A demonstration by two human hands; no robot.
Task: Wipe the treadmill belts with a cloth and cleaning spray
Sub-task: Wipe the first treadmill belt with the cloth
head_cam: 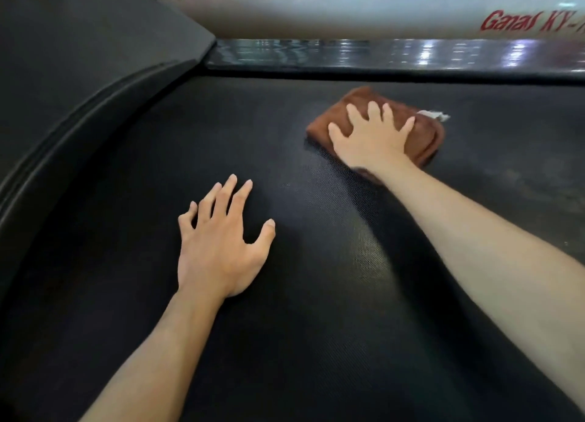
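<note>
The black textured treadmill belt [316, 295] fills most of the head view. A folded brown cloth [424, 136] with a small white tag lies flat on the belt at the upper right. My right hand [372, 135] presses down on the cloth with fingers spread, not curled around it. My left hand [218, 241] rests flat on the bare belt to the lower left, fingers apart and holding nothing. No spray bottle is in view.
A dark curved motor cover [79, 57] rises at the upper left. Beyond the belt runs a ribbed metallic side rail [380, 52], and behind it a pale frame bar [348, 14] with red lettering.
</note>
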